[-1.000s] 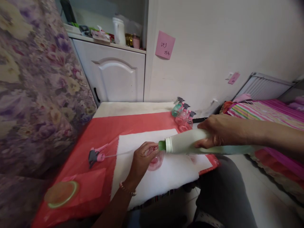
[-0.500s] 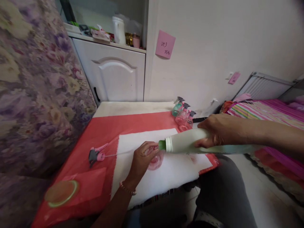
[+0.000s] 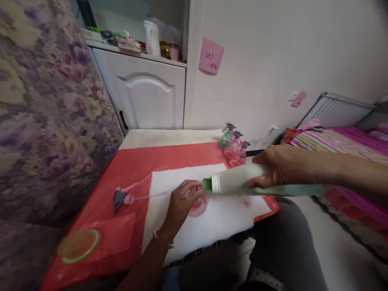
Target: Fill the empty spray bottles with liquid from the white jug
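Note:
My right hand (image 3: 280, 165) grips a large white-green bottle (image 3: 239, 184) tipped on its side, its green spout (image 3: 207, 185) over the mouth of a small pink bottle (image 3: 198, 204). My left hand (image 3: 182, 202) is wrapped round that pink bottle, which stands on a white cloth (image 3: 209, 220). A pink and grey spray head (image 3: 123, 197) with its thin tube lies on the red table cover (image 3: 127, 169), left of my left hand.
Three small spray bottles (image 3: 233, 145), one teal and two pink, stand at the table's far right corner by the wall. A round green-rimmed lid (image 3: 78, 245) lies at the near left. A floral curtain hangs left; a white cabinet (image 3: 145, 97) stands behind; a striped bed (image 3: 339, 145) is right.

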